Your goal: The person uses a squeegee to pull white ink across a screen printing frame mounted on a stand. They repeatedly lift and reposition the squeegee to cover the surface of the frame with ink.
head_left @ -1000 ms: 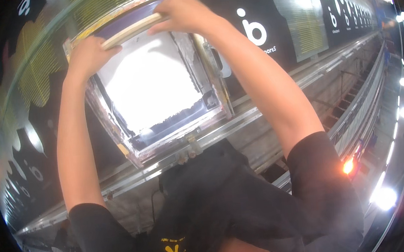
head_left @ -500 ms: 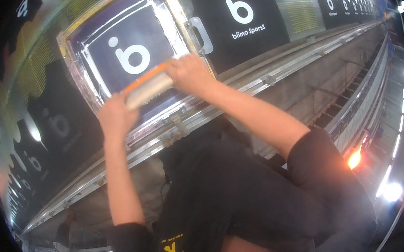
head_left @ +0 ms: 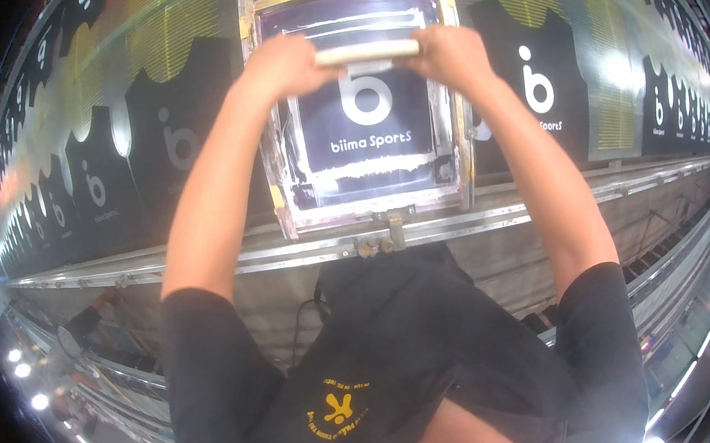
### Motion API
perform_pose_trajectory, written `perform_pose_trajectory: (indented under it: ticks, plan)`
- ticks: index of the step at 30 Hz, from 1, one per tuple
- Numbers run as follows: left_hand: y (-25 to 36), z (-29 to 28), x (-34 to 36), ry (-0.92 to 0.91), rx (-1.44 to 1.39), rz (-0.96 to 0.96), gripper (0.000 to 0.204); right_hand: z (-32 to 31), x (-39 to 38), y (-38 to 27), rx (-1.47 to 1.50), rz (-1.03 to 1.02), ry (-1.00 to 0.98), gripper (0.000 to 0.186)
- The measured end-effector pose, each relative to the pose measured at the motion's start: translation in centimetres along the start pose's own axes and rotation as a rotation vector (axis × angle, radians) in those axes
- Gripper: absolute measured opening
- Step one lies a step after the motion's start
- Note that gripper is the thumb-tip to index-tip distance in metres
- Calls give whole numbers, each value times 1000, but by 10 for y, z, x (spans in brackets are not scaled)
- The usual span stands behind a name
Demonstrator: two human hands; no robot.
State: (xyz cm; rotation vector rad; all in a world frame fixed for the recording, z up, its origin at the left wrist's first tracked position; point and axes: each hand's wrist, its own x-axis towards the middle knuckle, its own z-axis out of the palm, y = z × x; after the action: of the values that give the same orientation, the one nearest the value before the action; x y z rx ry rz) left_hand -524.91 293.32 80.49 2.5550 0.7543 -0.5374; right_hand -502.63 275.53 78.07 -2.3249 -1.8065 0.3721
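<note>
White print (head_left: 347,103) shows in the framed screen (head_left: 321,221) and on the right garment (head_left: 561,73); the left garment's (head_left: 189,101) looks fainter, perhaps unfinished. Left hand (head_left: 287,64) and right hand (head_left: 451,52) have fingers clamped on the pale squeegee (head_left: 367,52) over the screen's far half.

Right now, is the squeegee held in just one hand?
No: the left hand grips the squeegee at its left end and the right hand at its right end.
</note>
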Motion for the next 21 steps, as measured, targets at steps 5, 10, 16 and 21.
perform_pose_trajectory:
  ticks: [5, 10, 16, 21]
  plan:
    - [-22, 9, 70, 164, 92, -4, 61, 25, 61, 34, -56, 82, -53, 41]
    - [-12, 16, 47, 153, 73, -83, 60, 33, 39, 20, -28, 77, -22, 35]
    - [29, 72, -37, 85, 45, -94, 53, 63, -68, -2, -16, -19, 72, 32]
    - [60, 155, -131, 206, 6, -33, 43, 82, -188, -36, 47, -115, 183, 27]
